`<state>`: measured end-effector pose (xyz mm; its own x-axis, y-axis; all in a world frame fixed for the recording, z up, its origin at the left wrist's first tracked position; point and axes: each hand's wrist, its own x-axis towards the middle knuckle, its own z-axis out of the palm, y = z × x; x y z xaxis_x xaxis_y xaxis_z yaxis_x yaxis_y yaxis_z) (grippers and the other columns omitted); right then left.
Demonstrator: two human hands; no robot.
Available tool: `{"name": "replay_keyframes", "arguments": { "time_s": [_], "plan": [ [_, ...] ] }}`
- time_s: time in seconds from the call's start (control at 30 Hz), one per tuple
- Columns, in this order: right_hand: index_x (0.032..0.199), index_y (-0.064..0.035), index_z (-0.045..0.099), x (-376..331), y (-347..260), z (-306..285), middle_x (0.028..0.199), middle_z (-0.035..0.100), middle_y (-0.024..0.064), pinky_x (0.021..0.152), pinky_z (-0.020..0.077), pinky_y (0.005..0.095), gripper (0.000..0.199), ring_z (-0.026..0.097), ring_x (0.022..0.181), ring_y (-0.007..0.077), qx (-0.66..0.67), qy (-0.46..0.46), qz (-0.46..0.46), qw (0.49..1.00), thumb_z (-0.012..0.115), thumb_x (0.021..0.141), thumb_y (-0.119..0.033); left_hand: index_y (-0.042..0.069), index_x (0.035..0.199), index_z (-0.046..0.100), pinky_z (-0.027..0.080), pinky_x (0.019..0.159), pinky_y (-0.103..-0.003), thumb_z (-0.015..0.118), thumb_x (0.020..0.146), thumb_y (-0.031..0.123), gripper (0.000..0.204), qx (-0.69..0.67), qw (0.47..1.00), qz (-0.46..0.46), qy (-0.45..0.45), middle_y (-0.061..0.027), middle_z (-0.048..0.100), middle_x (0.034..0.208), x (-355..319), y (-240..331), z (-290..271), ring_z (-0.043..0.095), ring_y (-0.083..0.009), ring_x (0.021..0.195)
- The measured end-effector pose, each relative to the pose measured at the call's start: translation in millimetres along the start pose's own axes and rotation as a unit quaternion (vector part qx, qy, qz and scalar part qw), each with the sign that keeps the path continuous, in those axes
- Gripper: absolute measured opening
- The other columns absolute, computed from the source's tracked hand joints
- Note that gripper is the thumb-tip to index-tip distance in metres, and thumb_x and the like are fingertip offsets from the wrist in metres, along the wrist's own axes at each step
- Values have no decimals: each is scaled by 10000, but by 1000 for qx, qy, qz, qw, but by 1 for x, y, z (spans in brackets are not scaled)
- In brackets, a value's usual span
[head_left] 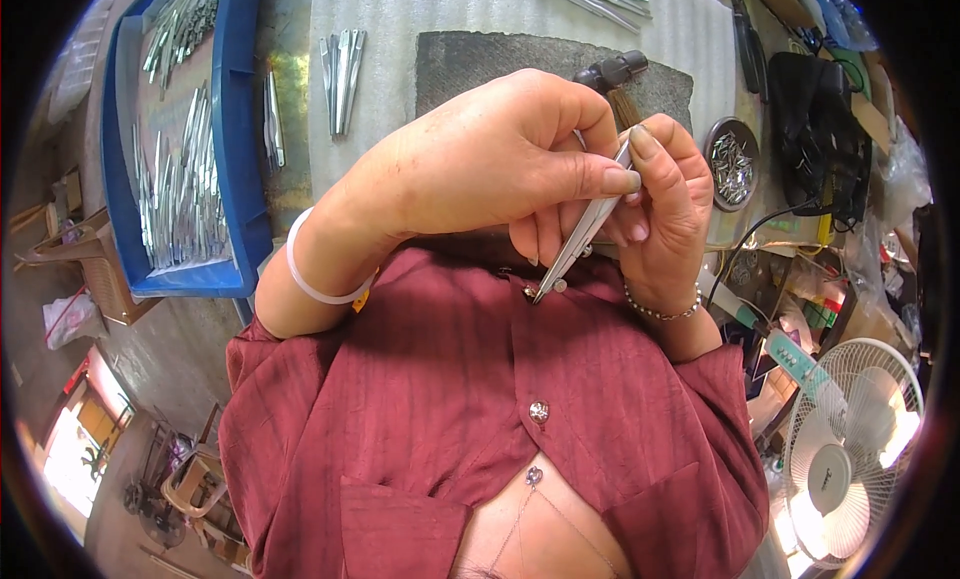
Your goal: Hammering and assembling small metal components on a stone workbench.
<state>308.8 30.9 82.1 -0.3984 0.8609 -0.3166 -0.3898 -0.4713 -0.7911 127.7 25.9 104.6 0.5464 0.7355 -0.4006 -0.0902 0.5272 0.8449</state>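
Between my hands, in front of my chest, a slim silvery metal piece [584, 235] slants down to the left. It looks like narrow strips laid together, with a small round knob near its lower end. My left hand [520, 159] is closed on it, the thumb pressed along its upper part. At the upper end my right hand [668, 184] pinches it between thumb and fingers. Just behind my hands, a hammer [612, 71] with a black head and wooden handle lies on a dark grey slab [470, 69]. Part of its handle is hidden by my fingers.
A blue crate [245, 159] at the left holds many metal strips. More strips [342, 79] lie on the white sheet [385, 9]. To the right stand a round dish [708, 144] of small metal parts, a black machine [822, 129] with a cable, and a fan [850, 459].
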Motion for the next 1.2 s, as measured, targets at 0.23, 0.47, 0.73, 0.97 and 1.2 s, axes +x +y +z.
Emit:
{"name": "replay_keyframes", "arguments": {
  "time_s": [0.23,0.47,0.73,0.97,1.2],
  "plan": [
    [791,-53,540,2,-1,-3,615,512,-2,359,319,181,138,383,396,30,10,18,9,1000,574,906,-120,12,864,539,455,403,-186,577,920,207,207,13,1000,-9,-1,-36,604,623,7,1,-1,585,-81,476],
    [786,-58,546,7,-3,-4,611,503,-10,356,316,183,142,381,398,26,14,31,18,999,575,906,-127,2,898,557,464,412,-190,575,922,229,229,0,1000,-15,-5,-42,612,635,14,1,-5,589,-89,478],
    [791,-58,546,8,-3,-5,612,501,-10,360,319,182,139,381,405,26,21,36,15,999,573,908,-128,7,877,553,461,404,-192,582,918,229,227,6,1000,-14,-9,-39,605,620,19,3,-7,584,-89,467],
    [805,-57,533,6,0,-5,613,502,-5,366,329,180,144,383,409,27,22,34,-19,999,567,917,-140,20,807,527,451,400,-193,584,917,215,231,30,999,-7,-22,-31,596,608,20,9,-6,574,-79,464],
    [806,-57,531,9,0,-7,610,499,-3,362,327,181,145,383,409,26,17,42,-14,999,565,919,-141,21,802,531,448,401,-196,588,914,213,229,46,999,-11,-20,-31,598,609,25,9,-10,570,-79,462]
  ]
}}
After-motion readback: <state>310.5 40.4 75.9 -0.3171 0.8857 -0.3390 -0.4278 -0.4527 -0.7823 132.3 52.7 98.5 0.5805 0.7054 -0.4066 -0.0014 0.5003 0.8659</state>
